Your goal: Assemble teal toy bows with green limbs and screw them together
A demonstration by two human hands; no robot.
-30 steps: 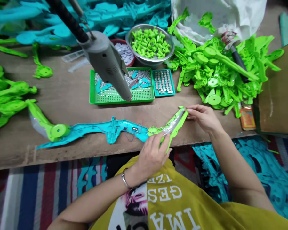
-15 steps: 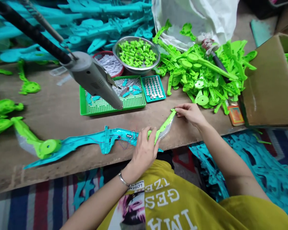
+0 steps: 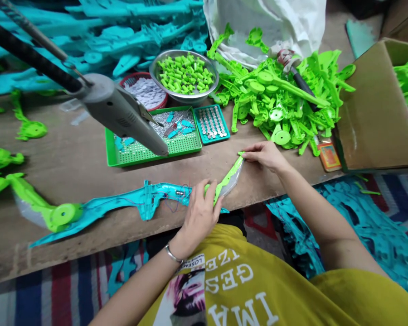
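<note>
A long turquoise plastic toy bow body [image 3: 117, 201], with thin wires and a small metallic part in it, lies along the table's front edge. Attached at its left end is a green limb [image 3: 61, 217]. At its right end my left hand [image 3: 204, 206] curls over the joint, gripping the second green limb [image 3: 224, 182] and hiding where it meets the body. This limb slants up to the right, with a clear plastic piece along its lower side. Its tip is pinched between the thumb and fingers of my right hand [image 3: 263, 156].
A grey electric screwdriver [image 3: 122, 111] hangs over a green tray [image 3: 139, 158] of screws. Near it are a teal tray of metal discs [image 3: 212, 124], a steel bowl [image 3: 209, 96] and a red basket [image 3: 161, 105]. Green parts [image 3: 282, 99] and a cardboard box [image 3: 367, 113] stand right.
The view has shifted slightly, so most things on the table sit a little further left. Both hands keep nearly the same hold on the limb.
</note>
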